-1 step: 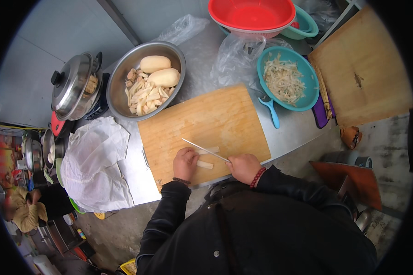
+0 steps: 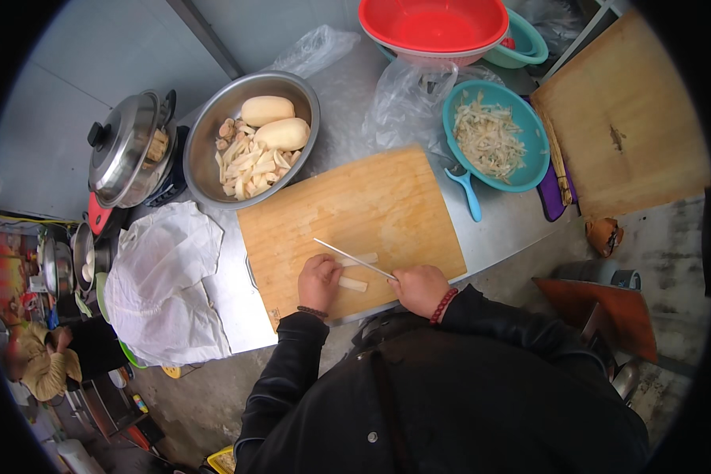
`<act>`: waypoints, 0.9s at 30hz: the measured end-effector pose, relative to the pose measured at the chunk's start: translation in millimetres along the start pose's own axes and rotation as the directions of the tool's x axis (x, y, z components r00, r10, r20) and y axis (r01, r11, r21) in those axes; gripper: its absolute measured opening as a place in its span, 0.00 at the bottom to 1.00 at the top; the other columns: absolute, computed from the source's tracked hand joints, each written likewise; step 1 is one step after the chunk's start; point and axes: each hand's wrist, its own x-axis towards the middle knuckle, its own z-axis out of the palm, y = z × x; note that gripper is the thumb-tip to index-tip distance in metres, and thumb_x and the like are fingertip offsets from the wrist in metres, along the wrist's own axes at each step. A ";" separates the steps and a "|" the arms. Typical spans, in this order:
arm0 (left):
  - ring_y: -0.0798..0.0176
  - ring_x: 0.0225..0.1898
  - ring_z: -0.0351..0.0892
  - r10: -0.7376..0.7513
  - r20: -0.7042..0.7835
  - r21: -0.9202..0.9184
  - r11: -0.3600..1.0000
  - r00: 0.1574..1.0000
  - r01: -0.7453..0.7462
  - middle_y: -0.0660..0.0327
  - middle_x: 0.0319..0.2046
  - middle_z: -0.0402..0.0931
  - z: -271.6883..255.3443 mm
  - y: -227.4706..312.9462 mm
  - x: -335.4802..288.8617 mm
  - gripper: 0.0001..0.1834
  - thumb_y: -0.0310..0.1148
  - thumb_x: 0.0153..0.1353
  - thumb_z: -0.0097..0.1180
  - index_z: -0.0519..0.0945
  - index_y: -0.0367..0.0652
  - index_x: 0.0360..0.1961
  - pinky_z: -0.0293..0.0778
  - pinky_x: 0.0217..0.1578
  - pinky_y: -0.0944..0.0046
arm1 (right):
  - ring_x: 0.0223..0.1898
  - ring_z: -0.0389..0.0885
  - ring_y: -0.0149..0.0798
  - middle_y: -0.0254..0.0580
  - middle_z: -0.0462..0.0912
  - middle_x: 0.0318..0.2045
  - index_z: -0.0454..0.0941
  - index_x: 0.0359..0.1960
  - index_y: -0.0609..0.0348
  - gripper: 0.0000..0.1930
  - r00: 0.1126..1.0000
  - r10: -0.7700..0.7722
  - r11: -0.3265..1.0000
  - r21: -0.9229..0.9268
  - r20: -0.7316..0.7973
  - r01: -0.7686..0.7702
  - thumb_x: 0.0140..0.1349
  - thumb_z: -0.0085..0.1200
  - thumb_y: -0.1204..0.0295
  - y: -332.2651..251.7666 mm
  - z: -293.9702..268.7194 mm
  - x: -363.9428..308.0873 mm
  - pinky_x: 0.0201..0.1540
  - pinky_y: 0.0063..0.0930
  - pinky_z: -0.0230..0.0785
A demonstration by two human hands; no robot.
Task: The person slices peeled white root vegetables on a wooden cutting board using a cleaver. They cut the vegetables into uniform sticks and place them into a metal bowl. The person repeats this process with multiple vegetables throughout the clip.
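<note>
My left hand (image 2: pixel 317 280) presses a pale vegetable strip (image 2: pixel 354 284) onto the near edge of a wooden cutting board (image 2: pixel 355 205). My right hand (image 2: pixel 420 288) is shut on the handle of a thin knife (image 2: pixel 354 258). Its blade lies across the board just beyond my left fingers. Another pale strip (image 2: pixel 369 257) lies right behind the blade. A steel bowl (image 2: pixel 205 150) at the back left holds two whole peeled pale roots (image 2: pixel 267 110) and several cut strips (image 2: pixel 249 167).
A teal bowl (image 2: pixel 534 150) of shredded pieces stands to the right, with a red basin (image 2: pixel 434 24) behind it. A lidded pot (image 2: pixel 122 150) and white crumpled sheet (image 2: pixel 162 284) are at left. A second wooden board (image 2: pixel 624 118) lies far right. Another person (image 2: pixel 43 363) crouches lower left.
</note>
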 end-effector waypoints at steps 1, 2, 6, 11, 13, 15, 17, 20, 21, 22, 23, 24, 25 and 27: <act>0.50 0.40 0.81 -0.002 -0.004 -0.008 1.000 1.000 0.001 0.57 0.36 0.83 0.4 -0.3 0.1 0.04 0.25 0.49 0.69 0.85 0.41 0.27 0.78 0.40 0.55 | 0.27 0.82 0.58 0.52 0.81 0.22 0.81 0.28 0.56 0.13 1.000 0.007 1.000 -0.006 0.014 -0.007 0.66 0.53 0.61 -0.7 -1.0 0.9 0.33 0.55 0.73; 0.50 0.40 0.81 -0.015 -0.002 -0.018 1.000 1.000 0.015 0.57 0.36 0.83 0.7 -0.7 0.3 0.04 0.24 0.49 0.69 0.85 0.41 0.27 0.78 0.40 0.55 | 0.27 0.82 0.58 0.52 0.81 0.22 0.81 0.29 0.56 0.13 1.000 0.014 1.000 -0.012 0.028 -0.013 0.66 0.53 0.61 -1.3 -2.2 1.8 0.33 0.55 0.73; 0.50 0.40 0.82 0.006 -0.012 -0.030 1.000 1.000 -0.006 0.57 0.35 0.83 0.4 -2.2 0.5 0.04 0.24 0.49 0.69 0.85 0.41 0.27 0.79 0.40 0.56 | 0.29 0.82 0.59 0.53 0.82 0.24 0.81 0.30 0.57 0.13 0.994 0.043 0.999 -0.023 0.098 -0.040 0.66 0.51 0.62 -2.7 -3.5 6.4 0.35 0.55 0.73; 0.50 0.40 0.81 0.010 -0.019 -0.036 0.999 1.000 -0.011 0.57 0.35 0.82 0.7 -1.4 1.0 0.03 0.24 0.50 0.68 0.85 0.40 0.26 0.78 0.39 0.55 | 0.32 0.83 0.60 0.55 0.83 0.26 0.82 0.30 0.58 0.13 0.974 0.074 0.997 -0.047 0.215 -0.065 0.65 0.48 0.65 -0.7 9.2 24.3 0.37 0.55 0.75; 0.50 0.39 0.81 0.026 -0.019 -0.021 0.999 0.999 -0.026 0.57 0.35 0.83 -0.2 -0.7 2.9 0.03 0.24 0.50 0.68 0.84 0.40 0.25 0.79 0.39 0.55 | 0.32 0.83 0.60 0.55 0.83 0.27 0.82 0.30 0.58 0.13 0.984 0.057 0.998 -0.009 0.167 -0.057 0.65 0.48 0.65 0.7 12.6 26.5 0.37 0.54 0.74; 0.50 0.40 0.81 0.024 0.024 0.004 1.000 0.999 -0.024 0.57 0.35 0.82 -3.7 0.0 4.4 0.04 0.24 0.50 0.68 0.85 0.40 0.27 0.78 0.40 0.55 | 0.31 0.82 0.60 0.55 0.82 0.26 0.81 0.29 0.59 0.14 0.997 0.036 0.997 0.070 0.068 -0.040 0.65 0.50 0.63 0.3 12.9 23.5 0.35 0.53 0.73; 0.50 0.42 0.81 -0.010 0.112 0.040 0.999 0.994 0.005 0.57 0.38 0.82 -7.2 0.6 7.5 0.05 0.25 0.50 0.68 0.85 0.41 0.30 0.78 0.41 0.54 | 0.29 0.81 0.60 0.55 0.80 0.23 0.80 0.28 0.60 0.15 0.996 0.015 0.985 0.171 -0.089 0.000 0.66 0.53 0.62 2.3 7.2 16.1 0.32 0.52 0.71; 0.51 0.47 0.80 0.032 0.071 0.078 0.996 0.997 -0.037 0.58 0.43 0.81 -11.5 4.1 10.3 0.13 0.26 0.49 0.71 0.85 0.44 0.38 0.79 0.45 0.56 | 0.31 0.81 0.59 0.53 0.82 0.26 0.81 0.30 0.59 0.15 0.966 0.120 0.946 0.322 -0.227 -0.042 0.67 0.52 0.61 8.8 -5.8 10.0 0.34 0.50 0.73; 0.51 0.48 0.79 0.072 0.095 0.065 0.995 0.993 -0.078 0.58 0.44 0.81 -10.3 6.6 12.2 0.15 0.27 0.50 0.70 0.85 0.45 0.41 0.78 0.46 0.56 | 0.30 0.81 0.59 0.53 0.82 0.26 0.82 0.30 0.59 0.15 0.959 0.168 0.934 0.347 -0.227 -0.082 0.67 0.53 0.61 11.7 -9.8 9.8 0.34 0.49 0.73; 0.51 0.49 0.79 0.105 0.116 0.049 0.993 0.988 -0.112 0.59 0.46 0.80 -7.7 9.7 14.8 0.16 0.27 0.50 0.69 0.84 0.46 0.43 0.78 0.46 0.56 | 0.30 0.81 0.59 0.53 0.82 0.25 0.82 0.31 0.60 0.14 0.947 0.194 0.920 0.382 -0.256 -0.085 0.67 0.54 0.61 15.6 -13.9 10.2 0.33 0.49 0.73; 0.51 0.50 0.78 0.141 0.136 0.031 0.989 0.981 -0.146 0.59 0.47 0.80 -3.7 13.1 18.4 0.18 0.27 0.51 0.69 0.84 0.47 0.45 0.78 0.47 0.55 | 0.30 0.81 0.58 0.53 0.82 0.25 0.82 0.31 0.60 0.14 0.930 0.204 0.904 0.424 -0.307 -0.059 0.67 0.55 0.61 20.3 -17.7 9.4 0.33 0.48 0.73; 0.51 0.51 0.78 0.155 0.200 0.048 0.985 0.968 -0.167 0.59 0.47 0.80 0.1 16.2 21.8 0.18 0.27 0.52 0.68 0.84 0.48 0.46 0.78 0.47 0.55 | 0.30 0.81 0.58 0.53 0.82 0.25 0.82 0.31 0.60 0.14 0.930 0.242 0.904 0.412 -0.277 -0.112 0.66 0.55 0.62 24.3 -20.0 7.8 0.32 0.47 0.72; 0.52 0.51 0.78 0.166 0.262 0.066 0.980 0.951 -0.189 0.60 0.47 0.80 2.9 18.7 24.4 0.18 0.28 0.52 0.67 0.84 0.49 0.47 0.78 0.46 0.55 | 0.30 0.81 0.58 0.53 0.82 0.25 0.82 0.32 0.61 0.14 0.927 0.262 0.902 0.410 -0.267 -0.137 0.66 0.55 0.62 27.7 -20.8 6.3 0.32 0.47 0.72; 0.53 0.50 0.78 0.173 0.351 0.110 0.968 0.920 -0.225 0.61 0.45 0.80 3.9 21.1 29.7 0.17 0.29 0.55 0.63 0.84 0.51 0.47 0.78 0.45 0.54 | 0.29 0.82 0.58 0.53 0.82 0.25 0.82 0.32 0.61 0.13 0.924 0.293 0.897 0.406 -0.245 -0.177 0.66 0.55 0.63 34.2 -22.0 1.6 0.32 0.46 0.72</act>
